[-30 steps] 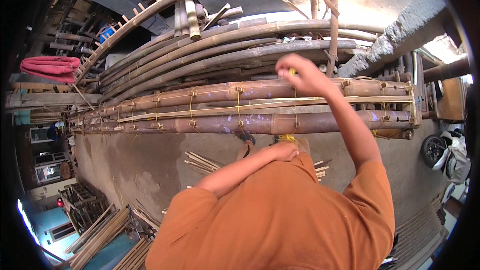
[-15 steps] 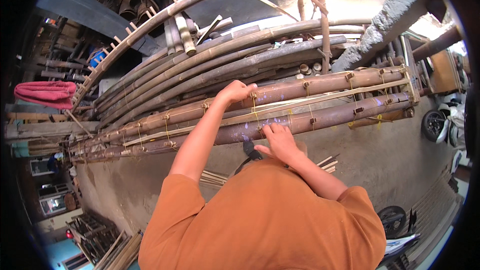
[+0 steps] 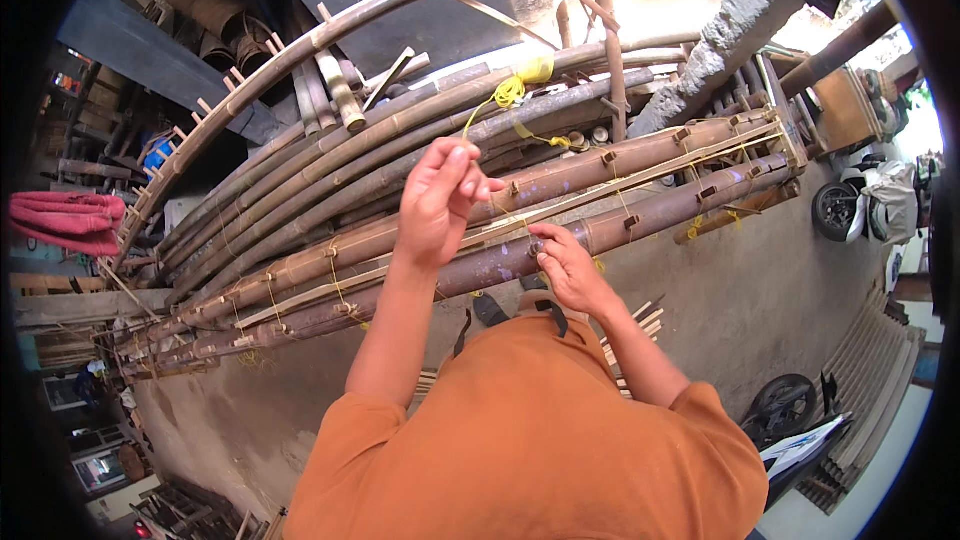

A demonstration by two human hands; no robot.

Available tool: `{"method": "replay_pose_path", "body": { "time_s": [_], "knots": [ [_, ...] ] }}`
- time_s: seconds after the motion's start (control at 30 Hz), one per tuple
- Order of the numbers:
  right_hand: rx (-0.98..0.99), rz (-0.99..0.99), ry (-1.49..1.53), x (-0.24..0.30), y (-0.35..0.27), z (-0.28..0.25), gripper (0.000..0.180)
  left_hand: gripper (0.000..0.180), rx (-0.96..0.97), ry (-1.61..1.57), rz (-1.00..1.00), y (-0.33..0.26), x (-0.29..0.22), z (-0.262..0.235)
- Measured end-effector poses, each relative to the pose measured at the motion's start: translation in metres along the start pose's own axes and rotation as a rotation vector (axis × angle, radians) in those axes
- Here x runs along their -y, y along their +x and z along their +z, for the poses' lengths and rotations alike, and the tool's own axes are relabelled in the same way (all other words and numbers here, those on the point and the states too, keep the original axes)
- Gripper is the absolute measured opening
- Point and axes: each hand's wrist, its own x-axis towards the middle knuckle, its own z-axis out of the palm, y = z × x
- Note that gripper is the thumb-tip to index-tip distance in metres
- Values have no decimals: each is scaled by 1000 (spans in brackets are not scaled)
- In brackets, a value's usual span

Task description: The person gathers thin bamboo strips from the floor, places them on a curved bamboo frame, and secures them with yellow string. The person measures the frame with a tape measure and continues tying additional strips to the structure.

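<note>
- Setting: an open workshop yard with a bare grey concrete floor [image 3: 760,310], rough in texture, and a concrete pillar [image 3: 740,30] rising at the upper right.
- Workpiece: a long frame of thick brown bamboo poles [image 3: 660,215] lies across the middle of the view, its round, knotted stems joined by short pegs and thin yellow lashings.
- Behind it, curved bamboo stems [image 3: 330,140] are stacked in an arc; their surfaces are dull and weathered.
- Left hand [image 3: 440,202]: raised above the frame, fingers pinched shut on a thin yellow string [image 3: 490,105].
- String: it runs up from the pinch to a loose yellow bundle [image 3: 525,75] resting on the stacked stems.
- Right hand [image 3: 568,265]: resting on the nearest pole, fingers curled against its surface at a lashing point; whether they grip anything cannot be told.
- Thin split bamboo strips [image 3: 645,320] lie on the floor just beside the right forearm.
- A folded red cloth [image 3: 65,220] sits at the far left; two scooters [image 3: 870,205] stand at the right.
</note>
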Motion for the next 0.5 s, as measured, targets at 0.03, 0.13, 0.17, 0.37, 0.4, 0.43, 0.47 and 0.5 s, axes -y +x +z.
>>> {"method": "replay_pose_path", "body": {
  "time_s": [0.03,0.13,0.17,0.37,0.4,0.43,0.47,0.5],
  "knots": [
    [104,94,124,15,9,-11,14,15,-12,25,22,-12,-4,3],
    [303,125,231,44,58,-44,22,15,-18,88,92,-47,-10,15],
    [355,91,89,36,78,-49,22,15,-8,38,64,-59,-6,21],
    [339,54,134,-45,240,-26,36,13,37,92,-222,-112,26,74],
    [407,94,108,-51,255,-12,36,13,48,79,-256,-116,30,83],
    [429,59,11,-60,265,1,36,14,61,68,-287,-118,33,89],
    [444,28,-84,-75,269,16,36,15,67,77,-291,-120,38,92],
    [461,-9,-174,-91,273,35,37,15,68,89,-294,-123,42,95]
  ]
}}
